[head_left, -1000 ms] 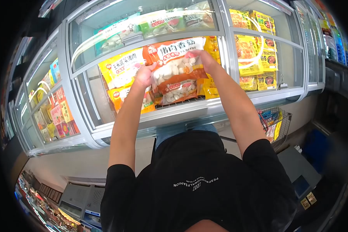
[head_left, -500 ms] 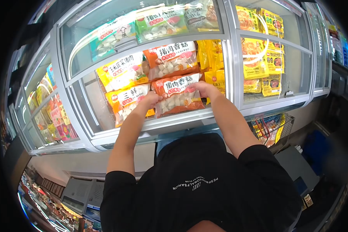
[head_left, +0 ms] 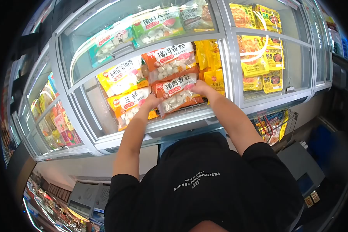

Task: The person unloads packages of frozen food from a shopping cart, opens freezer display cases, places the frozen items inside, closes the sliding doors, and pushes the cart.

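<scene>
An orange-and-clear bag of dumplings (head_left: 176, 92) lies in the open front part of the freezer, between my two hands. My left hand (head_left: 152, 101) grips its left edge, and my right hand (head_left: 200, 88) grips its upper right edge. Just behind it is a similar orange bag (head_left: 169, 60). On the left are a yellow bag (head_left: 121, 75) and an orange-yellow bag (head_left: 127, 101), the latter close to my left hand. Yellow bags (head_left: 214, 79) stand to the right of my right hand.
Sliding glass lids with a grey frame (head_left: 139, 49) cover green bags (head_left: 156, 27) at the back. A neighbouring compartment holds yellow packs (head_left: 253, 54). Below the freezer's right side is a wire basket (head_left: 284, 125) with packages. The metal front rail (head_left: 174, 123) runs under my forearms.
The held bag has gone from raised and close to the camera down into the freezer, in front of the similar orange bag. Both hands moved down with it, then shifted slightly.
</scene>
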{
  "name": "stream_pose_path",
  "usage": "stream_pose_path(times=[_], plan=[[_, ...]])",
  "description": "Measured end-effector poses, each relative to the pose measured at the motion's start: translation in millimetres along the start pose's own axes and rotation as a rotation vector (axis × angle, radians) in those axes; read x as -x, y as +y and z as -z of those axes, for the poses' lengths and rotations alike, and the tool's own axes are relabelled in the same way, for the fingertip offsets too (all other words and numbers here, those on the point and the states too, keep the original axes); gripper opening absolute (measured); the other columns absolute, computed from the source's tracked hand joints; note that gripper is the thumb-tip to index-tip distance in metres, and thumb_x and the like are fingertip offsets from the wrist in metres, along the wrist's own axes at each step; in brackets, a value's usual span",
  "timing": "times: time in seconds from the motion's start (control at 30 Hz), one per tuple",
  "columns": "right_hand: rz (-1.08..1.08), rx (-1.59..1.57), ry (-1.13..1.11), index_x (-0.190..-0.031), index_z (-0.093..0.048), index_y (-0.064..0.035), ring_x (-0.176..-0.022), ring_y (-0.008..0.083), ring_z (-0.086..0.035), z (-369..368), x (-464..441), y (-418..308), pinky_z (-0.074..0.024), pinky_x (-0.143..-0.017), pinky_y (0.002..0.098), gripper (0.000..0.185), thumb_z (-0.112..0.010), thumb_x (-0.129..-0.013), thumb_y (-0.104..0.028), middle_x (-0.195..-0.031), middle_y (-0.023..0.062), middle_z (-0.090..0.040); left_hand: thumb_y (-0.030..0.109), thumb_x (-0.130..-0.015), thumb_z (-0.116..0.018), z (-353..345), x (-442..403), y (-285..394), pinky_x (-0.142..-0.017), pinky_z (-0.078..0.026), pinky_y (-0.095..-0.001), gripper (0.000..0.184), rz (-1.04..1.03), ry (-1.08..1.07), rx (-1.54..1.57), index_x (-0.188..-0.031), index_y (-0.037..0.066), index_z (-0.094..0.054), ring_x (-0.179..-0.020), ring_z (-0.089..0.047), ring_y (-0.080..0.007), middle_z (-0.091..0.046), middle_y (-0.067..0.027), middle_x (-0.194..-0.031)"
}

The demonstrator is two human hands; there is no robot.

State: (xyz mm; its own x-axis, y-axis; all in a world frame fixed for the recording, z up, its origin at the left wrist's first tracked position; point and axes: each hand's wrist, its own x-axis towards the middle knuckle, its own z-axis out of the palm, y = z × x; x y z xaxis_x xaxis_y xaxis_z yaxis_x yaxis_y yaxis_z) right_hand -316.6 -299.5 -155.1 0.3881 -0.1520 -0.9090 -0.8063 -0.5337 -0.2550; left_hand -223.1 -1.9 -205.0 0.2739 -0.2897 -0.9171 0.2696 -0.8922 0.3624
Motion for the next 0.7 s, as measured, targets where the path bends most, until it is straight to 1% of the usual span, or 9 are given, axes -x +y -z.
stream_pose_path(times=[0.13, 0.2, 0.33, 0.4, 0.5, 0.57, 0.6, 0.63, 0.7], plan=[[0.136, 0.101, 0.045, -0.113, -0.068, 0.0051, -0.103, 0.0348, -0.068, 0.0, 1.3, -1.9, -0.0538, -0.088, 0.0396, 0.054, -0.076, -0.081, -0.037, -0.112, 0.0244, -0.07, 0.023, -0.082, -0.071, 1.3, -13.7, -9.7, -0.065, -0.056, -0.0359, 0.042, -0.138, 0.1, -0.264, -0.117, -0.001, -0.067, -0.077, -0.069, -0.0222, -0.071, -0.0134, -0.09], [0.204, 0.061, 0.048, -0.112, -0.068, 0.004, -0.101, 0.0341, -0.069, 3.9, 16.1, -10.4, -0.0539, -0.088, 0.0402, 0.051, -0.076, -0.08, -0.035, -0.112, 0.0232, -0.07, 0.023, -0.084, -0.07, 12.7, 10.7, 6.3, -0.065, -0.056, -0.0349, 0.044, -0.13, 0.051, -0.154, -0.119, -0.002, -0.065, -0.078, -0.069, -0.0221, -0.071, -0.0147, -0.093], [0.431, -0.069, 0.315, -0.109, -0.066, 0.003, -0.098, 0.032, -0.069, -0.3, 70.8, -23.9, -0.0541, -0.087, 0.0391, 0.044, -0.073, -0.083, -0.032, -0.106, 0.0205, -0.07, 0.025, -0.086, -0.069, 23.6, 34.1, 22.5, -0.065, -0.057, -0.0331, 0.05, -0.057, -0.003, 0.061, -0.126, -0.003, -0.061, -0.078, -0.069, -0.0224, -0.072, -0.014, -0.098], [0.504, -0.108, 0.398, -0.11, -0.064, 0.0022, -0.099, 0.0308, -0.069, -4.2, 106.6, -28.3, -0.0542, -0.087, 0.0387, 0.041, -0.072, -0.085, -0.03, -0.104, 0.0197, -0.07, 0.023, -0.088, -0.07, 27.7, 52.7, 35.9, -0.072, -0.057, -0.0345, 0.032, -0.203, 0.145, 0.085, -0.111, 0.0, -0.067, -0.084, -0.07, -0.0197, -0.072, -0.0135, -0.101], [0.546, -0.176, 0.428, -0.111, -0.063, 0.0012, -0.1, 0.0319, -0.068, -12.2, 167.9, -25.2, -0.0534, -0.088, 0.0403, 0.039, -0.07, -0.085, -0.027, -0.104, 0.0195, -0.07, 0.016, -0.089, -0.071, 36.3, 80.9, 50.5, -0.077, -0.057, -0.0342, 0.037, -0.561, 0.373, 0.301, -0.121, -0.001, -0.063, -0.095, -0.069, -0.0214, -0.069, -0.0152, -0.113], [0.619, -0.191, 0.426, -0.109, -0.063, -0.0001, -0.1, 0.0352, -0.067, -15.9, 200.5, -20.9, -0.0518, -0.09, 0.0432, 0.036, -0.069, -0.084, -0.024, -0.105, 0.0201, -0.07, 0.012, -0.089, -0.071, 54.0, 118.6, 67.4, -0.083, -0.055, -0.0345, 0.044, -0.718, 0.534, 0.224, -0.129, -0.002, -0.057, -0.103, -0.067, -0.0228, -0.066, -0.0163, -0.122], [0.648, -0.212, 0.429, -0.11, -0.063, -0.0001, -0.1, 0.0351, -0.067, -20.2, 202.8, -13.6, -0.0518, -0.09, 0.0434, 0.036, -0.07, -0.084, -0.023, -0.105, 0.02, -0.07, 0.009, -0.088, -0.07, 64.0, 141.3, 77.6, -0.087, -0.054, -0.0374, 0.044, -0.787, 0.731, 0.071, -0.128, -0.002, -0.058, -0.103, -0.067, -0.0279, -0.067, -0.0175, -0.118], [0.681, -0.232, 0.426, -0.111, -0.063, 0.0, -0.1, 0.0351, -0.067, -24.7, 199.6, -3.6, -0.0518, -0.09, 0.0436, 0.036, -0.071, -0.084, -0.022, -0.105, 0.02, -0.07, 0.006, -0.085, -0.07, 77.6, 165.5, 89.1, -0.096, -0.05, -0.0418, 0.047, -0.772, 0.819, -0.028, -0.13, -0.001, -0.057, -0.112, -0.063, -0.0346, -0.064, -0.0201, -0.121], [0.692, -0.214, 0.436, -0.114, -0.061, 0.0005, -0.099, 0.0333, -0.068, -27.0, 196.6, -11.7, -0.0527, -0.089, 0.0422, 0.037, -0.071, -0.084, -0.019, -0.107, 0.0195, -0.069, 0.004, -0.083, -0.07, 101.0, 191.2, 103.2, -0.103, -0.045, -0.0446, 0.051, -0.921, 0.998, -0.162, -0.131, 0.0, -0.056, -0.122, -0.055, -0.0394, -0.058, -0.0227, -0.128]])
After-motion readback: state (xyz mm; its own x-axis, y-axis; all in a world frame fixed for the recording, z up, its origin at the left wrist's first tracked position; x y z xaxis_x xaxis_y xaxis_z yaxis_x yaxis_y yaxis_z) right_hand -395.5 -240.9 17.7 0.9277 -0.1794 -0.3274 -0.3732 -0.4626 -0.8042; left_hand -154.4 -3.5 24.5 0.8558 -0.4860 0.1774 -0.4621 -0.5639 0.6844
